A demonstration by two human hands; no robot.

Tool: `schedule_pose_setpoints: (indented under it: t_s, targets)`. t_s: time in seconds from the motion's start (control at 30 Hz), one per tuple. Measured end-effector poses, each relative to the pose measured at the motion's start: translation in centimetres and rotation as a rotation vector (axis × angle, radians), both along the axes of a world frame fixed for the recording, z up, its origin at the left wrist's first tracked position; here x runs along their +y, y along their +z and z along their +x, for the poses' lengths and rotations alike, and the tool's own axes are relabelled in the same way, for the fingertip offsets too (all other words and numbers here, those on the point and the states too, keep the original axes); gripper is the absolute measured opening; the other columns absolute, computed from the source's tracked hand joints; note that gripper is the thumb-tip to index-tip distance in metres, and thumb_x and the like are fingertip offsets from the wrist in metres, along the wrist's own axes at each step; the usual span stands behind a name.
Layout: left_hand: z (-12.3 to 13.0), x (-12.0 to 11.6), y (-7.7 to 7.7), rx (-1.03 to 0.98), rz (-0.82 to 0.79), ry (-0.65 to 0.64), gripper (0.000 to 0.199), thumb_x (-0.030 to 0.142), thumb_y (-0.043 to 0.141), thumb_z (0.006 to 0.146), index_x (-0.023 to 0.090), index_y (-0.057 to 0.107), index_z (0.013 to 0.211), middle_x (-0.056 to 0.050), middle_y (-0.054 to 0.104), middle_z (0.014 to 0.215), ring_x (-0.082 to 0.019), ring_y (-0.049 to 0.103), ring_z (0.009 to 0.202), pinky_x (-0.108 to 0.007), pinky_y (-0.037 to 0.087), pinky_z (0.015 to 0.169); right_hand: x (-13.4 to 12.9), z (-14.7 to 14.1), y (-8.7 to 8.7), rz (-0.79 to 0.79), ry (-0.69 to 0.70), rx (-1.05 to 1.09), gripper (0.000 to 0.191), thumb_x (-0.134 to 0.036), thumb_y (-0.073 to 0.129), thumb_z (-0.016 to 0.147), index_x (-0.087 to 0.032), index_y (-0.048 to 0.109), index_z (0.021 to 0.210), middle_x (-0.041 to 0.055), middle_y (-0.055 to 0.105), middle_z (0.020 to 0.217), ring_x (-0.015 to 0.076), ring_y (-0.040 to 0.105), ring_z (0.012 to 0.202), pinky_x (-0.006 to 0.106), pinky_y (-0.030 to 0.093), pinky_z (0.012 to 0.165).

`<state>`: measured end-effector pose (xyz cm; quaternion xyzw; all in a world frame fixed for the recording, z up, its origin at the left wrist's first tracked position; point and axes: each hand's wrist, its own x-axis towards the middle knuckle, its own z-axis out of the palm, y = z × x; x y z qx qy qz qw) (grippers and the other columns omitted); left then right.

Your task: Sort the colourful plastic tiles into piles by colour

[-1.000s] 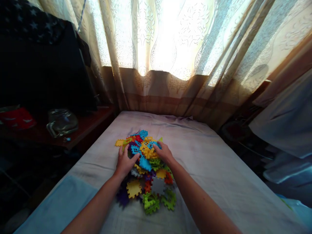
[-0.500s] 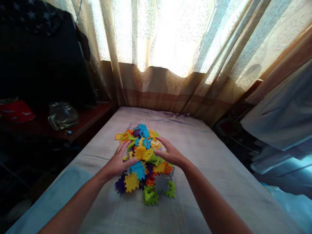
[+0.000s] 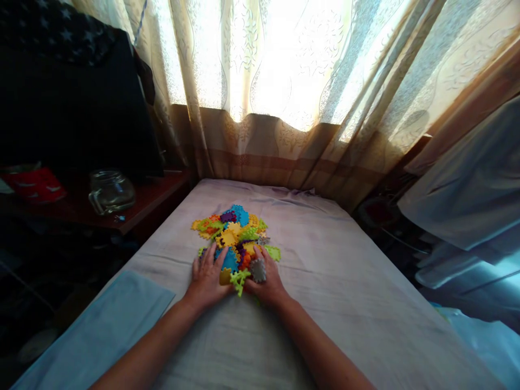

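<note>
A loose pile of notched plastic building tiles lies on the bedsheet in several colours. My left hand [image 3: 206, 280] rests against the near left of the pile, fingers spread, touching a blue tile [image 3: 229, 260]. Across from it, my right hand [image 3: 271, 286] curves round the near right side with its fingers apart, beside a grey tile [image 3: 258, 271]. Between the two hands lies a bright green tile [image 3: 239, 280]. Farther back are a yellow tile [image 3: 226, 238], a purple tile [image 3: 228, 216] and blue tiles [image 3: 241, 215]. Palms and fingers hide some pieces.
The pale sheet [image 3: 333, 281] spreads around the pile, with a light blue cloth [image 3: 130, 309] at left. A dark table [image 3: 162, 189] holds a glass jug [image 3: 111, 192], a red container [image 3: 34, 184] and a screen [image 3: 73, 114]. Curtains [image 3: 268, 146] hang behind; clothes [image 3: 459, 189] hang at right.
Both hands have moved down toward me to the pile's near edge. The near tiles are pushed inward and away, so the pile is more compact.
</note>
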<state>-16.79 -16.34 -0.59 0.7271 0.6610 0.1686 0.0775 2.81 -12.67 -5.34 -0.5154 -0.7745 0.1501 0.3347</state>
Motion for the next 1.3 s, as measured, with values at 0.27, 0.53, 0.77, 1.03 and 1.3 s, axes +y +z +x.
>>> schedule_pose_setpoints:
  t_s: [0.27,0.53,0.77,1.03,1.3]
  targets:
    - [-0.9,-2.6,-2.3,0.051,0.216,0.044,0.09,0.046,0.068,0.075,0.024,0.026,0.152,-0.02,0.021,0.16,-0.037,0.023,0.146,-0.065,0.018,0.111,1.1,2.7,1.4,-0.028,-0.162,0.379,0.073,-0.044,0.066,0.072,-0.019,0.048,0.139,0.0139,0.053,0.139,0.0283,0.051,0.127,0.046,0.043,0.105]
    - [-0.1,-5.5,-4.1,0.035,0.483,-0.086,0.054,0.037,0.051,0.09,0.022,0.046,0.141,-0.017,0.041,0.151,-0.033,0.032,0.142,-0.06,0.02,0.113,-4.7,6.6,1.7,-0.084,-0.179,0.285,0.028,-0.038,0.049,0.084,-0.022,0.071,0.089,0.0064,0.073,0.088,0.0202,0.067,0.079,0.033,0.053,0.075]
    - [-0.9,-5.1,-3.3,-0.089,0.528,-0.042,0.027,0.029,0.045,0.092,0.026,0.068,0.104,-0.009,0.061,0.133,-0.029,0.048,0.132,-0.056,0.03,0.111,-6.2,5.7,2.8,0.0,-0.051,-0.062,0.026,-0.032,0.063,0.079,-0.021,0.071,0.102,0.0085,0.07,0.103,0.0224,0.063,0.098,0.036,0.047,0.09]
    - [-2.1,-4.1,-3.3,-0.264,0.496,0.04,0.025,0.036,0.047,0.089,0.026,0.07,0.093,-0.007,0.069,0.119,-0.027,0.057,0.122,-0.051,0.04,0.107,-6.4,5.3,2.7,-0.04,0.05,-0.258,0.057,-0.038,0.075,0.07,-0.023,0.062,0.123,0.016,0.05,0.143,0.0335,0.042,0.135,0.052,0.034,0.108]
    - [-2.5,-4.0,-2.8,-0.376,0.456,0.051,0.027,0.037,0.049,0.088,0.023,0.071,0.095,-0.007,0.069,0.119,-0.025,0.061,0.117,-0.045,0.046,0.106,-5.3,7.5,1.9,-0.01,0.082,-0.138,0.046,-0.039,0.078,0.066,-0.02,0.063,0.106,0.0154,0.054,0.138,0.03,0.047,0.131,0.047,0.037,0.106]
